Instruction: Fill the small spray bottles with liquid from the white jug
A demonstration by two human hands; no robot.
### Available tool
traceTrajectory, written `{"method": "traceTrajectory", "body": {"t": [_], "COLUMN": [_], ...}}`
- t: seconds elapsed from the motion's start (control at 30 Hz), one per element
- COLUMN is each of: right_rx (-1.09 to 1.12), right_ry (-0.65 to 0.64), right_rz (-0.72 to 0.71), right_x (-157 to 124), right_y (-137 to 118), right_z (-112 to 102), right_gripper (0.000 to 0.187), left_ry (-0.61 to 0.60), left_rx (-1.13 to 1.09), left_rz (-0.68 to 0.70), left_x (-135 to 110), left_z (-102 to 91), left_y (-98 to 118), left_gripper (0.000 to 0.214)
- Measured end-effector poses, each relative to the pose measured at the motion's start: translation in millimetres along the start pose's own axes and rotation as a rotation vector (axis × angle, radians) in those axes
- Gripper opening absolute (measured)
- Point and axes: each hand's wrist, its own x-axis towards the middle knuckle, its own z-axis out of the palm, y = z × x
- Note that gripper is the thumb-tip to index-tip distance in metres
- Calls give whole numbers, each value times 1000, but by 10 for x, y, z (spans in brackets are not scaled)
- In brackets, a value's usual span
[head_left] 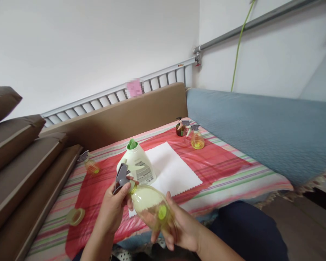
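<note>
A yellow see-through spray bottle [149,203] is tilted in front of me, its grey trigger head up and to the left. Around its neck and spray head, my left hand [119,197] has closed its fingers. My right hand [179,224] cups the bottle's base from the right, with a round yellow-green mark showing there. Just behind it stands a large pale-green detergent jug [139,163], uncapped, with a green spout. The jug rests on a white sheet with scalloped edges [176,170]. A pale round cap [75,216] lies to the left.
Another yellow spray bottle [197,139] stands at the back right beside a dark bottle [180,128]. One more spray bottle [91,166] is at the left, near stacked brown cushions [24,159]. Red film covers the striped cloth [225,192]; a blue cushion [260,127] borders the right.
</note>
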Motion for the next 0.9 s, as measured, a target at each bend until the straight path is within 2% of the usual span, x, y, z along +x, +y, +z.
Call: {"method": "traceTrajectory", "body": {"t": [0.07, 0.13, 0.2, 0.3, 0.5, 0.67, 0.77, 0.9], "right_rx": [11, -6, -52, -115, -148, -142, -166, -187], "right_ry": [68, 121, 125, 99, 244, 271, 254, 206], "right_rz": [-27, -127, -230, -274, -424, -538, -524, -435], "right_x": [17, 22, 9, -22, 20, 77, 42, -26], "right_y": [12, 23, 18, -30, -84, -7, 4, -26], "right_z": [5, 18, 43, 93, 116, 76, 87, 112], "right_gripper": [85, 76, 68, 67, 62, 93, 87, 74], "left_ry": [49, 106, 170, 224, 223, 181, 131, 61], "left_rx": [-18, -42, -69, -99, -123, -114, -57, 71], "left_rz": [20, 54, 83, 100, 85, 72, 68, 78], "left_x": [8, 19, 29, 39, 41, 23, 21, 21], "left_z": [5, 6, 2, -13, -39, -83, -141, -217], "left_y": [-37, -65, -76, -66, -46, -50, -58, -53], "left_gripper": [30, 30, 28, 27, 30, 26, 26, 26]}}
